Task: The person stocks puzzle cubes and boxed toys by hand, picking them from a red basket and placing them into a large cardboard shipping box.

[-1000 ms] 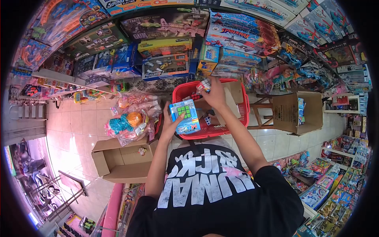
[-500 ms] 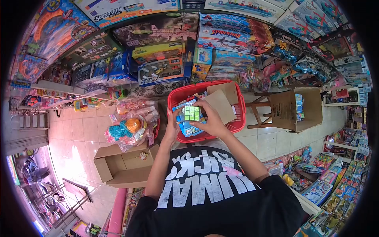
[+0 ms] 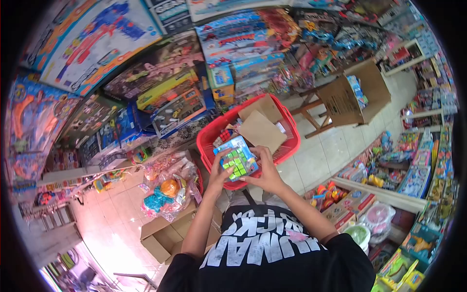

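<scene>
A puzzle cube (image 3: 237, 162) with bright green squares facing up is between my two hands, over the front of a red plastic basket (image 3: 289, 159). My left hand (image 3: 217, 176) grips the cube's left side, its thumb across the green squares. From the right, my right hand (image 3: 265, 171) closes on the cube with thumb and fingers. Behind the cube, a blue printed package (image 3: 237, 142) overlaps it in this view. Pieces of brown cardboard (image 3: 263, 135) lie in the basket, and a red-and-dark patterned item (image 3: 223, 136) shows at its left side.
Left of the basket are bagged toys (image 3: 168, 190) and an open cardboard box (image 3: 158, 241). A wooden stool (image 3: 311, 114) and another open carton (image 3: 340, 103) stand to the right. Boxed toys (image 3: 248, 36) fill the shelves ahead, and more goods line the right side.
The view has turned and shifted. The cube sits slightly lower and tilted in my hands, with its squares now slanted. My left thumb has come over its green face.
</scene>
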`<state>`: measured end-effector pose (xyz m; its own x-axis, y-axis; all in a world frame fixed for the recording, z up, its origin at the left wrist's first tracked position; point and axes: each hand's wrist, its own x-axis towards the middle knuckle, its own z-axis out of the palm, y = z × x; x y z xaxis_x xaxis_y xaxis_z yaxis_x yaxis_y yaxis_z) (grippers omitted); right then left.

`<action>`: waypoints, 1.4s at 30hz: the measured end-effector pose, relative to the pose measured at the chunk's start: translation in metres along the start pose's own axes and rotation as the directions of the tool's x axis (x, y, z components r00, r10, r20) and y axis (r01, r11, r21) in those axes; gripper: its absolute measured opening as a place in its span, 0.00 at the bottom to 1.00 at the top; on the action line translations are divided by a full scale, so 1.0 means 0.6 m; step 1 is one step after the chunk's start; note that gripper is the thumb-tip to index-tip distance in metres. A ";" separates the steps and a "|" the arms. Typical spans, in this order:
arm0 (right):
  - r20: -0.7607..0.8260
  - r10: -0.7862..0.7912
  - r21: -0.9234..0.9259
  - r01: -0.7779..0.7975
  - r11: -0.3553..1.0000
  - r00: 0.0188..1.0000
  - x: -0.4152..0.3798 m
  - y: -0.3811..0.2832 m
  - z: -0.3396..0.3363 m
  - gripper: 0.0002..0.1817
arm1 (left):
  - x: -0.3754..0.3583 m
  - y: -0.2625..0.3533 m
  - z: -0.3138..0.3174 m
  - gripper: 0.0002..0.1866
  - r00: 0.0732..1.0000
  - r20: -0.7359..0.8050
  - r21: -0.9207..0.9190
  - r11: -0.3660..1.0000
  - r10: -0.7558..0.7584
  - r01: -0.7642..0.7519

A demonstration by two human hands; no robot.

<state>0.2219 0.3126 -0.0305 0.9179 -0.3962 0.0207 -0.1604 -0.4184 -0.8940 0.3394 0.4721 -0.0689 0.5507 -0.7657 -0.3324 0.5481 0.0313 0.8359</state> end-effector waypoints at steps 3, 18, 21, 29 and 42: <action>-0.064 0.038 -0.038 -0.040 0.998 0.997 -0.049 0.014 -0.020 0.51 | 0.012 -0.020 0.039 0.35 0.997 0.020 -0.063 0.996 0.069 -0.067; -0.366 0.010 0.042 0.006 0.999 0.930 -0.241 0.125 -0.286 0.45 | 0.040 -0.132 0.394 0.34 0.957 0.290 0.145 0.988 0.017 -0.062; -0.386 0.039 -0.003 -0.043 0.999 0.922 -0.294 0.161 -0.364 0.40 | 0.055 -0.170 0.458 0.31 0.933 0.359 0.236 0.967 0.003 -0.094; -0.394 -0.060 -0.297 -0.066 0.952 0.917 -0.416 0.183 -0.529 0.37 | 0.091 -0.221 0.618 0.21 0.849 0.452 0.406 0.911 -0.275 0.079; -0.370 0.175 -0.312 -0.299 0.902 0.912 -0.463 0.196 -0.642 0.43 | 0.143 -0.293 0.773 0.31 0.721 0.624 0.603 0.772 -0.301 -0.201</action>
<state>-0.1917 0.0588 0.0309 0.6754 -0.7369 0.0283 -0.5321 -0.5135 -0.6731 -0.0021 0.1029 -0.0416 -0.1610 -0.9626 -0.2181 -0.0676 -0.2097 0.9754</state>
